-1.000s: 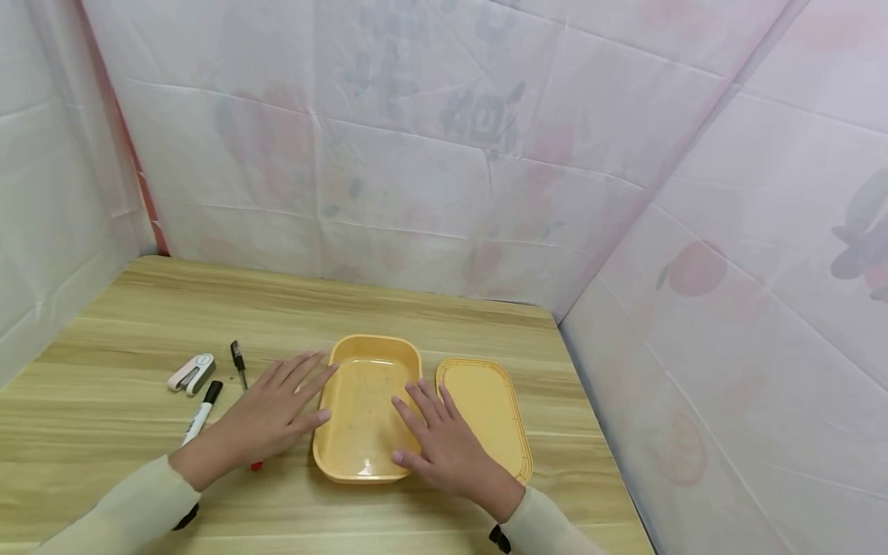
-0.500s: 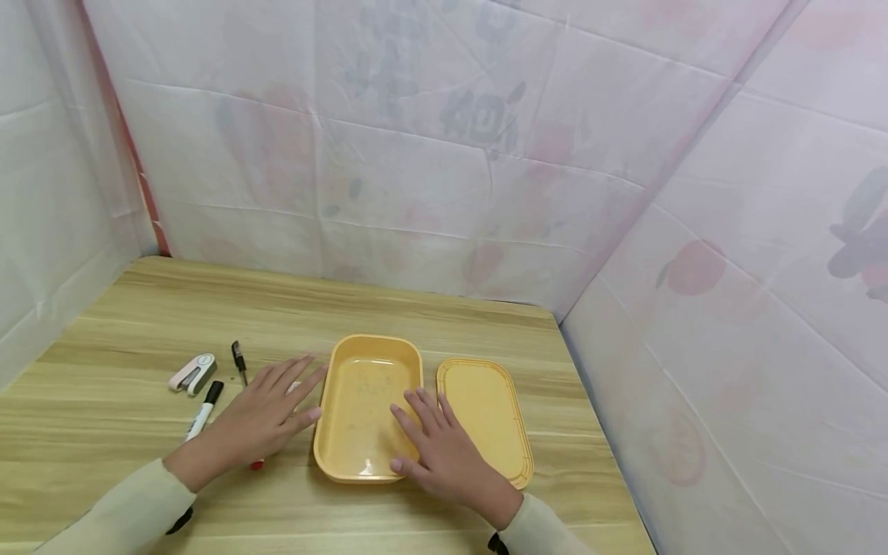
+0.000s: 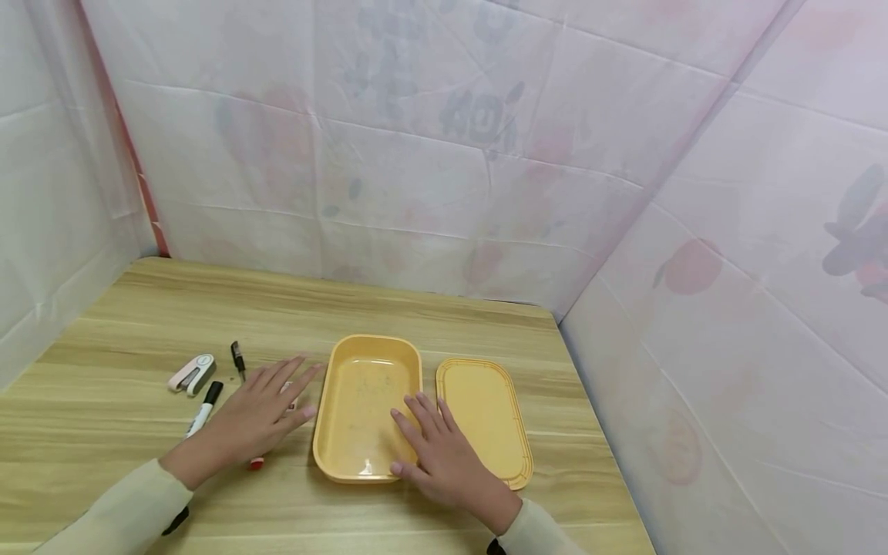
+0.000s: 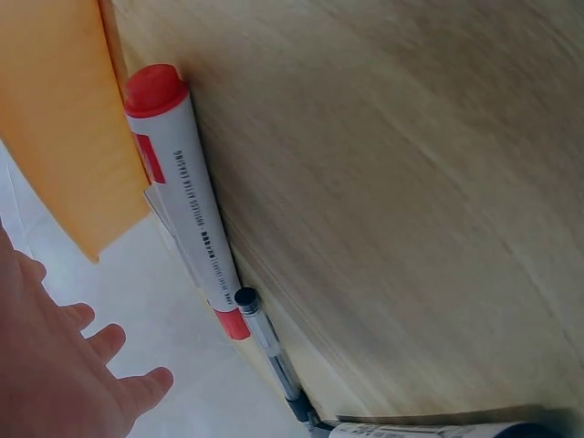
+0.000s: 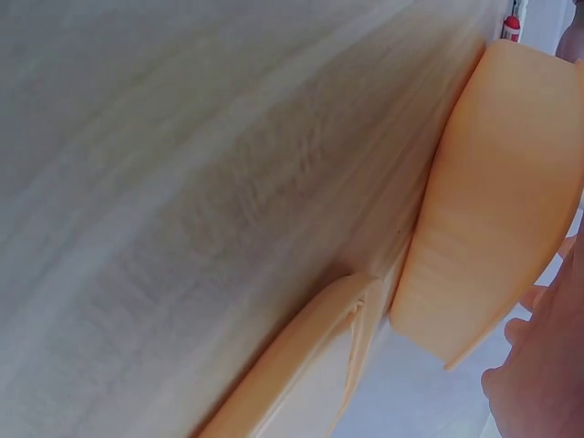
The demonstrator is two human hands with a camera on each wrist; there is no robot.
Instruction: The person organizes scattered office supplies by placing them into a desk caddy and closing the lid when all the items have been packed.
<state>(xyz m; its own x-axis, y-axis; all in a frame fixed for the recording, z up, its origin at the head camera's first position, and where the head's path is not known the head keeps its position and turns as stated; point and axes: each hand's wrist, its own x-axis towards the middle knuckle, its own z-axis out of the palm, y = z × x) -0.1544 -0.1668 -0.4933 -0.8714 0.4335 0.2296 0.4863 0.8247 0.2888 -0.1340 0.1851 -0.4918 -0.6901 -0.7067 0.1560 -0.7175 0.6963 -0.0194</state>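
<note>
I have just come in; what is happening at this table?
Someone's left hand and right hand are spread over a table, gripping nothing. The right hand is at the right side of an open yellow box; whether it touches the box is hard to tell. The left hand is left of the box, partly hiding a pen and a red marker. The box's lid lies off, to the right. A stapler and a black-capped marker lie farther left.

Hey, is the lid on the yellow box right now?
No, the lid lies on the table to the right of the box.
</note>
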